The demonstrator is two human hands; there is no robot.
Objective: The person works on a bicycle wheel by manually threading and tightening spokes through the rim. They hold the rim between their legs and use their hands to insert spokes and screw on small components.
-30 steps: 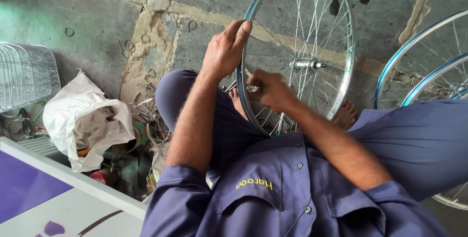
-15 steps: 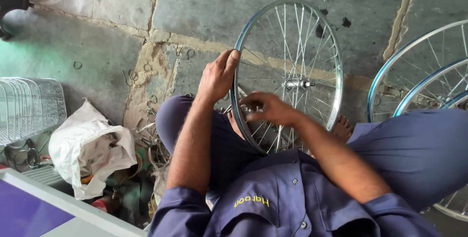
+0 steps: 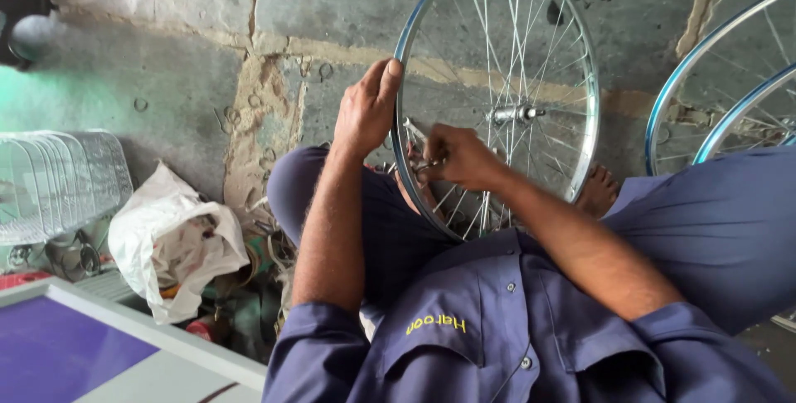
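A spoked bicycle wheel (image 3: pixel 580 63) with a shiny rim stands upright between my knees, its hub (image 3: pixel 512 113) in the middle. My left hand (image 3: pixel 365 109) grips the rim at its left edge. My right hand (image 3: pixel 456 158) is closed on a small metal tool (image 3: pixel 419 139) held against the spokes near the rim's left inner side. I sit on the floor in blue work clothes, one bare foot (image 3: pixel 599 191) showing behind the wheel.
Two more blue-rimmed wheels (image 3: pixel 705 104) lean at the right. A crumpled white plastic bag (image 3: pixel 170 241) lies at my left, with a stack of wire baskets (image 3: pixel 58 183) beyond it. A purple and white board (image 3: pixel 75 353) fills the lower left corner.
The view has shifted so wheel and hands sit lower in frame. My left hand has slid slightly down the rim; my right hand stays at the spokes with the tool.
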